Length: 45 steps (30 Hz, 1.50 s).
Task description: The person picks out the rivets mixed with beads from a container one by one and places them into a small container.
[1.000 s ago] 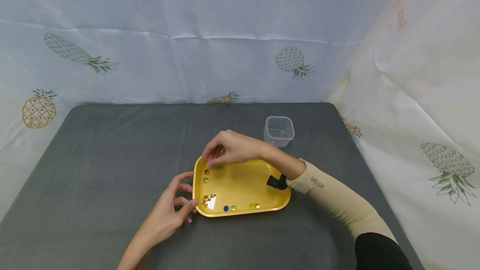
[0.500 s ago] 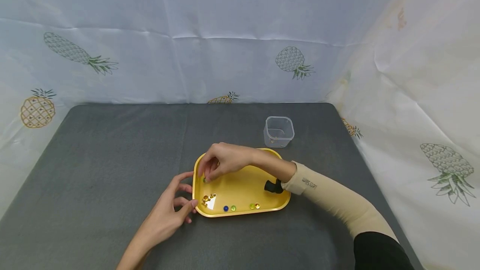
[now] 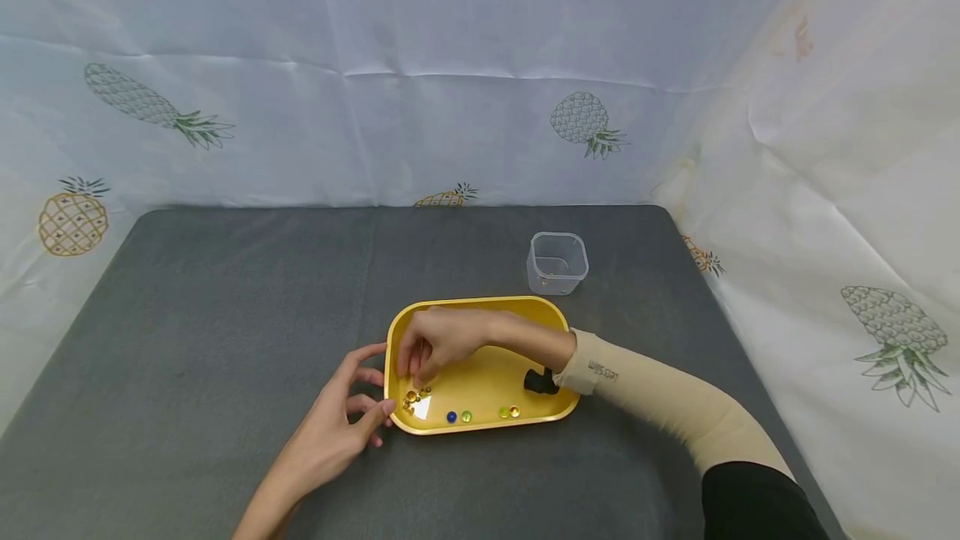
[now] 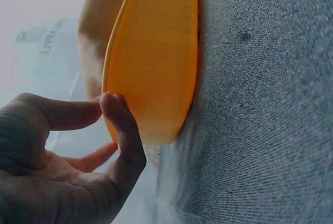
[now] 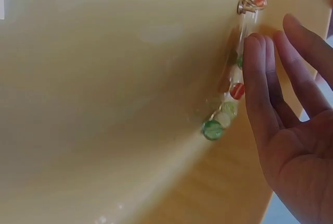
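Observation:
A yellow tray [image 3: 480, 302] lies on the table. My left hand [image 3: 330, 423] grips its left rim, with the thumb on the edge and a finger curled against the outer wall in the left wrist view. Inside, my right hand [image 3: 446, 340] reaches down towards the left end, above several small shiny gold pieces [image 3: 411, 398]. In the right wrist view its fingers are extended and nothing shows between them. Beside them lie a red marble [image 5: 237, 90], a green marble [image 5: 212, 130] and paler ones; another green marble is partly hidden by a finger.
Along the tray's near side lie a blue marble [image 3: 452, 417], a light green marble [image 3: 467, 417] and a yellowish pair [image 3: 509, 412]. A clear square container [image 3: 557, 263] stands behind the tray to the right. Pineapple-print curtains [image 3: 450, 23] border the grey table [image 3: 247, 315].
My right hand has moved from the tray's far left corner towards me, along its left end to the gold pieces. My left hand has stayed on the rim.

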Each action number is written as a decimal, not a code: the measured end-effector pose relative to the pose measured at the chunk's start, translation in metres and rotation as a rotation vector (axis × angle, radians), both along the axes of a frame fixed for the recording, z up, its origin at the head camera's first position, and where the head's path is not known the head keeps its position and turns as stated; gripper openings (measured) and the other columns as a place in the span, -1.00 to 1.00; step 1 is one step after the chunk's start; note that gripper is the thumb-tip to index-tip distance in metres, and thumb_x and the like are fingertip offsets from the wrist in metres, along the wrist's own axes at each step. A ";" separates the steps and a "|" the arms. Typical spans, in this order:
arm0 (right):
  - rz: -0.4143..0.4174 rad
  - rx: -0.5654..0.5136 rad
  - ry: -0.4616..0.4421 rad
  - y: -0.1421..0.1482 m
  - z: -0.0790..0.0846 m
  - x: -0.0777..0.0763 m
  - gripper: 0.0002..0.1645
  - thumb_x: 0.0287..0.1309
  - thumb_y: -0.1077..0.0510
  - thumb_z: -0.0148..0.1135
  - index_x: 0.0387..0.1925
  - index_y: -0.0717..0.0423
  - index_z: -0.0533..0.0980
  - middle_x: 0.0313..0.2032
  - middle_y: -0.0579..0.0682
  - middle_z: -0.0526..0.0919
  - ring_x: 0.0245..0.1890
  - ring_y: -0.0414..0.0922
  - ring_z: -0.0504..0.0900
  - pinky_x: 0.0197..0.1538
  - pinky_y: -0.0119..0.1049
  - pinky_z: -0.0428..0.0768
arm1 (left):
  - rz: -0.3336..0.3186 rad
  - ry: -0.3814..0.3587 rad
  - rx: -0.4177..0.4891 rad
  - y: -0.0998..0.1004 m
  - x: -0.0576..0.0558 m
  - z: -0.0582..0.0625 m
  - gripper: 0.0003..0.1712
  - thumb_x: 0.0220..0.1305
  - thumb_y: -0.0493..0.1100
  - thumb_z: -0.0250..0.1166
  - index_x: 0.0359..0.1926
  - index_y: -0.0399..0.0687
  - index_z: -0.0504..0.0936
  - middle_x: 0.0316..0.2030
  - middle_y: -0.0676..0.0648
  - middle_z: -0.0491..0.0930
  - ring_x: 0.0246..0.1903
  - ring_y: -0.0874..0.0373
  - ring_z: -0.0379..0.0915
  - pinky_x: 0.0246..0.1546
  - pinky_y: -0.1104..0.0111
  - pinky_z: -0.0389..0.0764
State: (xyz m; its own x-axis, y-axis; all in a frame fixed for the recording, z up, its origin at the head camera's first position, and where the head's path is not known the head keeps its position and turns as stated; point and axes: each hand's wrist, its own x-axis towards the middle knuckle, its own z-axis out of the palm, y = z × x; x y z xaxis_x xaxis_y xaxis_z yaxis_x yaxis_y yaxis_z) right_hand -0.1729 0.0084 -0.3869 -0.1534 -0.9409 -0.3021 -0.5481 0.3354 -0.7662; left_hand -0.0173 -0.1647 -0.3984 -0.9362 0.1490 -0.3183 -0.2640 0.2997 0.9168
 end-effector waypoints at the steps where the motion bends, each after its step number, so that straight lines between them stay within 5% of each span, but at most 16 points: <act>1: 0.002 0.006 0.006 0.000 -0.001 0.001 -0.76 0.07 0.18 0.41 -0.17 0.10 0.67 -0.34 -0.13 0.71 -0.36 -0.38 0.62 -0.19 -0.56 0.64 | 0.001 -0.002 0.000 0.000 0.000 0.000 -0.21 0.28 -0.32 0.25 0.38 0.29 0.10 0.04 -0.23 0.34 -0.36 -0.01 0.63 -0.50 0.18 0.67; 28: 0.041 0.037 0.134 -0.012 -0.018 0.026 -0.90 0.03 0.06 0.45 -0.39 -0.04 0.73 -0.52 -0.26 0.71 -0.54 -0.48 0.57 -0.38 -0.63 0.58 | -0.001 0.010 -0.007 0.000 0.000 -0.001 -0.22 0.28 -0.31 0.26 0.37 0.30 0.11 0.04 -0.23 0.35 -0.37 0.00 0.63 -0.48 0.20 0.68; 45: 0.040 0.055 0.133 -0.013 -0.018 0.028 -0.90 0.03 0.04 0.46 -0.46 -0.05 0.71 -0.57 -0.26 0.68 -0.58 -0.45 0.53 -0.44 -0.61 0.55 | -0.012 0.016 0.012 -0.001 0.000 -0.001 -0.22 0.29 -0.30 0.25 0.38 0.29 0.11 0.05 -0.24 0.33 -0.36 0.00 0.63 -0.48 0.20 0.68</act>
